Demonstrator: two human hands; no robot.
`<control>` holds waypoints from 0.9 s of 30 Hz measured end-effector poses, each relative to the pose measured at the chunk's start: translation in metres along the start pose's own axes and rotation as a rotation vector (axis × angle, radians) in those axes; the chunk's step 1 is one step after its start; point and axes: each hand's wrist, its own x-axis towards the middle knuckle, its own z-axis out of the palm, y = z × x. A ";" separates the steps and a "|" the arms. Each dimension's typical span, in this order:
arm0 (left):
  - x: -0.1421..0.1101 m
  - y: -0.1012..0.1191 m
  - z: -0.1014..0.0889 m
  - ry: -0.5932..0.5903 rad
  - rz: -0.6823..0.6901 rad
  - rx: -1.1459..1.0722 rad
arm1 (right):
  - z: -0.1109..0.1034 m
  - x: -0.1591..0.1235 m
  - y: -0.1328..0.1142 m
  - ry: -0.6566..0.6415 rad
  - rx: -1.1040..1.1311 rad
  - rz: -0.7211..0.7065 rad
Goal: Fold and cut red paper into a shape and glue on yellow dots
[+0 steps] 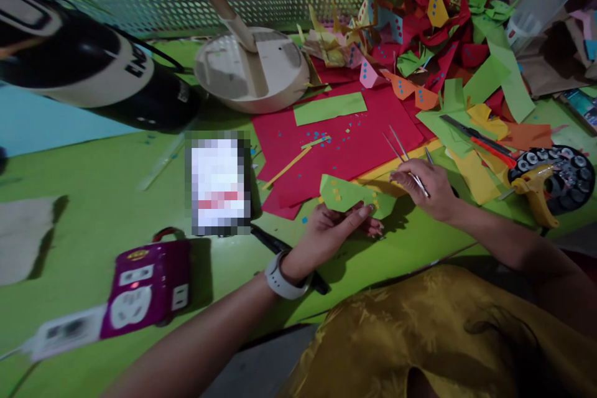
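Note:
My left hand [333, 229] holds a folded green paper piece [347, 194] with small coloured dots on it, thumb on top, low over the green table. My right hand [426, 188] is closed on thin metal tweezers [402, 152], whose two prongs point up and left over a red paper sheet [340, 143]. The right hand sits just right of the green piece, near its edge. A pale watch [282, 278] is on my left wrist.
A pile of folded coloured paper shapes [420, 18] lies at the back right. A yellow glue gun [534, 189] and a red-handled cutter [480, 137] lie at right. A fan base [252, 68], a blurred card [218, 183], a purple power strip [147, 289] and a black pen [289, 255] are at left.

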 end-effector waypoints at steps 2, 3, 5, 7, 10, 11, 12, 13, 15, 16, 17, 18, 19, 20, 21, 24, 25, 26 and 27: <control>0.001 0.000 0.000 0.020 -0.006 -0.004 | -0.005 0.001 -0.001 0.007 0.035 0.071; 0.001 -0.001 0.000 0.026 -0.012 -0.003 | -0.006 0.001 -0.001 0.003 0.048 0.073; 0.001 -0.002 -0.001 0.036 -0.020 -0.003 | -0.006 0.001 0.000 -0.003 0.052 0.018; 0.002 -0.004 -0.002 0.048 -0.032 -0.011 | -0.005 0.000 0.002 0.010 0.022 -0.040; 0.004 -0.005 -0.003 0.106 -0.009 -0.051 | -0.005 0.000 0.008 0.029 -0.094 -0.032; 0.006 -0.006 -0.004 0.140 0.022 -0.071 | -0.005 0.000 0.011 0.015 -0.154 -0.016; 0.007 -0.005 -0.004 0.185 0.065 -0.098 | -0.005 0.001 0.013 -0.010 -0.222 -0.004; 0.008 -0.005 -0.005 0.230 0.112 -0.127 | -0.006 0.002 0.015 -0.045 -0.292 0.002; 0.010 -0.004 -0.005 0.298 0.177 -0.182 | -0.005 0.002 0.016 -0.121 -0.415 0.000; 0.011 -0.003 -0.005 0.313 0.189 -0.200 | -0.005 0.002 0.016 -0.158 -0.457 -0.003; 0.012 -0.003 -0.005 0.314 0.189 -0.207 | -0.005 0.002 0.016 -0.192 -0.486 -0.005; 0.012 -0.003 -0.005 0.304 0.181 -0.203 | -0.005 0.002 0.014 -0.217 -0.504 -0.004; 0.012 -0.004 -0.006 0.290 0.170 -0.191 | -0.006 0.002 0.013 -0.230 -0.512 0.000; 0.012 -0.004 -0.006 0.274 0.160 -0.171 | -0.007 0.002 0.011 -0.226 -0.508 0.009; 0.011 -0.006 -0.007 0.257 0.151 -0.145 | -0.009 0.001 0.010 -0.204 -0.490 0.021; 0.010 -0.008 -0.008 0.198 0.140 -0.008 | -0.013 0.001 0.005 -0.105 -0.327 0.019; 0.009 -0.008 -0.008 0.172 0.138 0.045 | -0.014 0.001 0.003 -0.096 -0.241 -0.001; 0.008 -0.008 -0.008 0.143 0.136 0.093 | -0.013 0.001 0.002 -0.103 -0.151 -0.023; 0.008 -0.007 -0.008 0.116 0.138 0.132 | -0.012 0.001 0.001 -0.117 -0.061 -0.044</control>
